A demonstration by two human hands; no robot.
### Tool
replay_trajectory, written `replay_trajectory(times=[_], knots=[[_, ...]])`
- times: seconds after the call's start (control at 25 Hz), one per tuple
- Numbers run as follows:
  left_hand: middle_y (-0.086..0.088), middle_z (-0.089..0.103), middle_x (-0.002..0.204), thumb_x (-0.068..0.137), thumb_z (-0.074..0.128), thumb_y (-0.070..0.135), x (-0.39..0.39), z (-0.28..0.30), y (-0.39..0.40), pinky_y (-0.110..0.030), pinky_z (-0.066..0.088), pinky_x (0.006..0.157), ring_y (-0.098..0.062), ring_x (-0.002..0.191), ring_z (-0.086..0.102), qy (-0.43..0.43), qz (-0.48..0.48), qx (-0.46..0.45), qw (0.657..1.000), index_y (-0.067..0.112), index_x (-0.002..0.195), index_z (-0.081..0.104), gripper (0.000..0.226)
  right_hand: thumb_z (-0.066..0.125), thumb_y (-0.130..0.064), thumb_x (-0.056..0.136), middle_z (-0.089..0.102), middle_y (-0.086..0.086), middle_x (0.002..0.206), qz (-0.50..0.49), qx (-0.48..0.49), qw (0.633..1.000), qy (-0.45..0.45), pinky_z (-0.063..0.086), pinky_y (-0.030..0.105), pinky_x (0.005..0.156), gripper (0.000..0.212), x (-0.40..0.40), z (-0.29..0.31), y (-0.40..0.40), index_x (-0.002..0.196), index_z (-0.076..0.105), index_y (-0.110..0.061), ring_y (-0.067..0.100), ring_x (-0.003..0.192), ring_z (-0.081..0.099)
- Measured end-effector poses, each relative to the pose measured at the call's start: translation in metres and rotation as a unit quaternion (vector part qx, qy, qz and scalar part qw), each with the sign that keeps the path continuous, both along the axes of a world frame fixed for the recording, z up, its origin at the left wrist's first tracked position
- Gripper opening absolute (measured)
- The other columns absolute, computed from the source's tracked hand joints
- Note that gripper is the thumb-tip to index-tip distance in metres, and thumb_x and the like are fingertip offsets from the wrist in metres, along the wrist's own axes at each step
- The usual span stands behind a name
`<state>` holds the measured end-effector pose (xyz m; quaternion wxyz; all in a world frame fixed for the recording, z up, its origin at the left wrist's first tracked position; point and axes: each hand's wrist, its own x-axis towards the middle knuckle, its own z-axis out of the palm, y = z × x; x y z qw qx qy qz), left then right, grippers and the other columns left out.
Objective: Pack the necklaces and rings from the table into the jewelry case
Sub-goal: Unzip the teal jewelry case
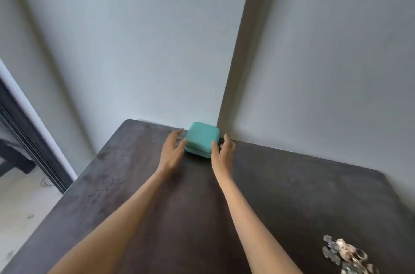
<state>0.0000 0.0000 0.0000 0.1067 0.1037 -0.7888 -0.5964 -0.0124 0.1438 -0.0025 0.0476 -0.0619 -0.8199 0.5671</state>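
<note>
Jewelry case (202,139) sits closed between both hands at the far edge of the table (179,206), right up by the wall (134,49). Left hand (171,150): open, fingers spread, thumb tip at or just touching the case's left side near the seam; cannot tell if there is real contact. Right hand (222,152): also open, fingers loosely curled, thumb against or just beside the case's right near corner. Neither hand is gripping anything. From either palm the case lies inward and slightly ahead, so the two hands flank it about evenly; neither is clearly nearer. Case is a squarish teal box with rounded corners, no real long axis, one corner turned toward the person, lid seam running round the lower part of the side. Both arms are stretched well out, so the case is at far reach. Judgement: next step is likely closing both hands on the sides to pull it closer or open it; lid is not yet up, packing not started. Jewelry pile (350,255), a silvery tangle of necklaces and rings too blurred to separate, lies well back from the right hand, near the person, off to the right of the right forearm and well apart from the case. Left hand is much farther from it.
</note>
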Motion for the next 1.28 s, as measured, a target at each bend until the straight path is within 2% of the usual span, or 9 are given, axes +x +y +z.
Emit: replay_trajectory(times=[0.12, 0.2, 0.32, 0.52, 0.72, 0.92, 1.08, 1.2, 1.28], knots=[[-0.001, 0.054, 0.130, 0.097, 0.044, 0.019, -0.024, -0.010, 0.008, -0.020, 0.035, 0.092, -0.009, 0.112, 0.049, 0.013, -0.038, 0.050, 0.998, 0.012, 0.135, 0.047, 0.039, 0.040, -0.033, 0.096, 0.034, 0.008, 0.142, -0.041, -0.006, 0.999, 0.002, 0.036, 0.038, 0.104, 0.047, -0.021, -0.013, -0.004, 0.138, 0.040, -0.010, 0.024, 0.126, 0.042], [-0.001, 0.056, 0.127, 0.096, 0.045, 0.018, -0.033, -0.013, 0.013, -0.018, 0.035, 0.088, -0.010, 0.109, 0.050, 0.019, -0.042, 0.082, 0.996, 0.012, 0.133, 0.049, 0.038, 0.042, -0.034, 0.094, 0.049, 0.007, 0.125, -0.035, -0.021, 0.999, 0.009, 0.040, 0.037, 0.094, 0.037, -0.030, -0.023, -0.002, 0.118, 0.055, -0.010, 0.023, 0.112, 0.049], [-0.002, 0.059, 0.122, 0.093, 0.047, 0.014, -0.014, -0.021, 0.020, -0.016, 0.040, 0.082, -0.012, 0.106, 0.054, 0.044, -0.055, 0.100, 0.992, 0.013, 0.131, 0.051, 0.038, 0.041, -0.042, 0.080, 0.053, 0.005, 0.102, -0.034, -0.065, 0.997, 0.026, 0.038, 0.032, 0.079, 0.033, -0.012, -0.031, 0.003, 0.096, 0.057, -0.017, 0.019, 0.093, 0.048], [0.000, 0.064, 0.118, 0.091, 0.047, 0.007, 0.075, -0.020, 0.037, -0.020, 0.044, 0.085, -0.011, 0.103, 0.057, 0.082, -0.061, 0.138, 0.985, 0.012, 0.124, 0.059, 0.035, 0.041, -0.044, 0.075, 0.060, 0.006, 0.106, -0.071, -0.081, 0.993, 0.048, 0.048, 0.035, 0.080, 0.046, 0.078, -0.028, 0.025, 0.109, 0.063, -0.020, 0.018, 0.093, 0.057], [0.002, 0.065, 0.111, 0.091, 0.046, 0.003, 0.194, -0.021, 0.052, -0.007, 0.046, 0.074, -0.003, 0.095, 0.058, 0.097, -0.055, 0.156, 0.981, 0.012, 0.120, 0.061, 0.034, 0.039, -0.049, 0.069, 0.061, 0.013, 0.107, -0.096, -0.072, 0.991, 0.056, 0.042, 0.033, 0.075, 0.050, 0.194, -0.029, 0.033, 0.101, 0.061, -0.018, 0.019, 0.089, 0.053], [-0.002, 0.065, 0.116, 0.090, 0.046, 0.004, 0.275, -0.025, 0.054, -0.020, 0.043, 0.085, -0.011, 0.102, 0.057, 0.079, -0.055, 0.147, 0.984, 0.010, 0.122, 0.061, 0.035, 0.040, -0.047, 0.072, 0.060, 0.007, 0.112, -0.122, -0.069, 0.990, 0.035, 0.047, 0.038, 0.087, 0.058, 0.284, -0.024, 0.029, 0.114, 0.062, -0.015, 0.025, 0.105, 0.057], [-0.004, 0.062, 0.123, 0.090, 0.046, 0.004, 0.292, -0.030, 0.051, -0.024, 0.041, 0.095, -0.015, 0.113, 0.055, 0.061, -0.073, 0.110, 0.989, 0.008, 0.124, 0.060, 0.037, 0.042, -0.035, 0.085, 0.056, 0.004, 0.110, -0.100, -0.095, 0.990, 0.018, 0.046, 0.030, 0.078, 0.035, 0.317, -0.031, 0.036, 0.106, 0.061, -0.015, 0.018, 0.095, 0.057], [-0.005, 0.059, 0.128, 0.094, 0.044, 0.005, 0.289, -0.029, 0.047, -0.024, 0.036, 0.101, -0.016, 0.121, 0.051, 0.040, -0.114, 0.076, 0.990, 0.007, 0.125, 0.059, 0.035, 0.038, -0.017, 0.089, 0.053, 0.002, 0.128, -0.100, -0.108, 0.989, 0.014, 0.045, 0.038, 0.100, 0.043, 0.325, -0.033, 0.050, 0.128, 0.054, -0.015, 0.018, 0.115, 0.054], [-0.006, 0.059, 0.128, 0.095, 0.040, 0.001, 0.282, -0.027, 0.044, -0.025, 0.035, 0.104, -0.019, 0.123, 0.050, 0.045, -0.160, 0.034, 0.985, 0.008, 0.122, 0.061, 0.035, 0.036, -0.004, 0.087, 0.050, 0.004, 0.132, -0.107, -0.075, 0.991, 0.026, 0.042, 0.040, 0.104, 0.048, 0.320, -0.029, 0.065, 0.131, 0.051, -0.012, 0.020, 0.117, 0.052]])
